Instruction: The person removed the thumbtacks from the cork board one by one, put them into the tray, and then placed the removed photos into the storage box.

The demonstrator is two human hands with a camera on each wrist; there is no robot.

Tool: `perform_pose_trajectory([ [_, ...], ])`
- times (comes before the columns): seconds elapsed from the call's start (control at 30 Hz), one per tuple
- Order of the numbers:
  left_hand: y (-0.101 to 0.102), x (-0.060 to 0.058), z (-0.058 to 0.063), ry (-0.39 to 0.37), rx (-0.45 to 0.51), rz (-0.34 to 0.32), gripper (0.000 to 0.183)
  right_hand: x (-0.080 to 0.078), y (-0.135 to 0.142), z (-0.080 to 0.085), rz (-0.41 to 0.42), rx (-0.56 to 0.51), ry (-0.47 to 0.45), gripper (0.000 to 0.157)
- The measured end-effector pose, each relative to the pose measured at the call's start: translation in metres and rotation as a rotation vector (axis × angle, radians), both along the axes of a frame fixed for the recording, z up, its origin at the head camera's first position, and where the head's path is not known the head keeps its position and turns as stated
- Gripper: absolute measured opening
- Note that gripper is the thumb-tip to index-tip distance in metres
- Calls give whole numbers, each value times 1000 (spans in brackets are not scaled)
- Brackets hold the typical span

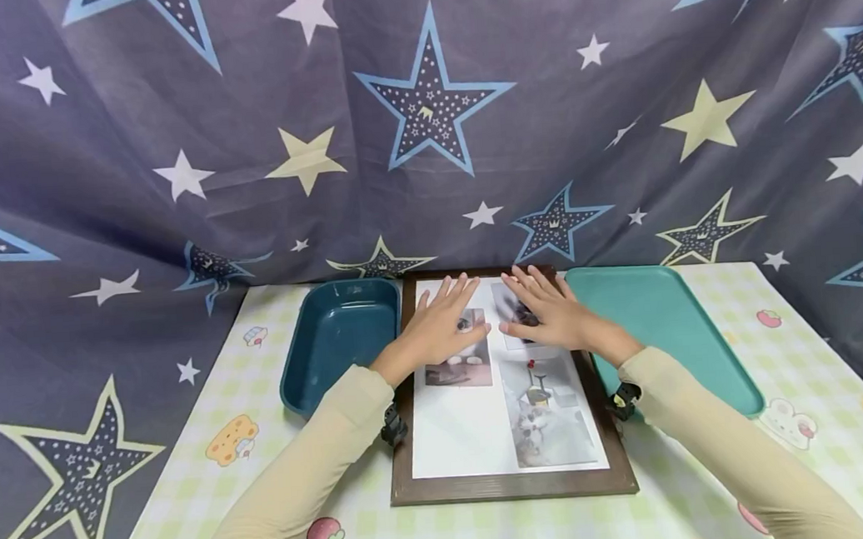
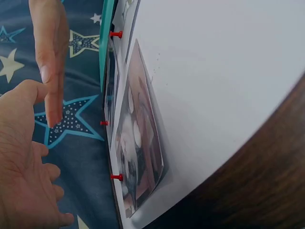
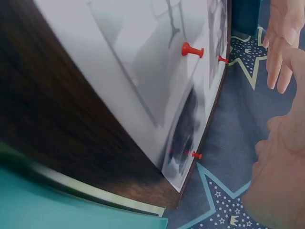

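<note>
A brown-framed board (image 1: 514, 487) with a white face lies on the table between both forearms. My left hand (image 1: 443, 323) is raised over its upper left part, fingers straight and spread, holding nothing. Beneath that hand a pet photo (image 2: 138, 138) is fixed with a red push pin (image 2: 117, 177); its lower edge lifts from the board. My right hand (image 1: 550, 311), likewise spread and holding nothing, is over the upper right part, partly covering a dark photo (image 3: 183, 129). Below it a pale photo (image 1: 556, 436) hangs from another red push pin (image 3: 192, 50).
A dark blue tray (image 1: 342, 334) with raised walls stands left of the board. To the right lies a flat teal tray (image 1: 660, 320), partly under the right forearm. A checked cloth (image 1: 216, 518) covers the table, and a star-patterned curtain (image 1: 397, 213) hangs behind.
</note>
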State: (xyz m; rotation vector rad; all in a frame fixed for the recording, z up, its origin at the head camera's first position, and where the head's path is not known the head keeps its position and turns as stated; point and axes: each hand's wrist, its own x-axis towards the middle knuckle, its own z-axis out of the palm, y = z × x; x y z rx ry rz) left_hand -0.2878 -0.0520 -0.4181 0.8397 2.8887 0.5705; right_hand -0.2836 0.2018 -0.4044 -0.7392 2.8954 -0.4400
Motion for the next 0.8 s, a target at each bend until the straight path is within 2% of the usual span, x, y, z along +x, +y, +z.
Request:
perform_pose_trajectory([
  [0.23, 0, -1, -5, -39, -23, 0, 85, 1, 2, -8, -7, 12, -36, 91],
  [0.53, 2, -8, -11, -31, -48, -3, 86, -2, 5, -10, -16, 25, -28, 89],
  [0.8, 4, -8, -14, -12, -84, -17, 87, 0, 7, -13, 23, 21, -38, 87],
])
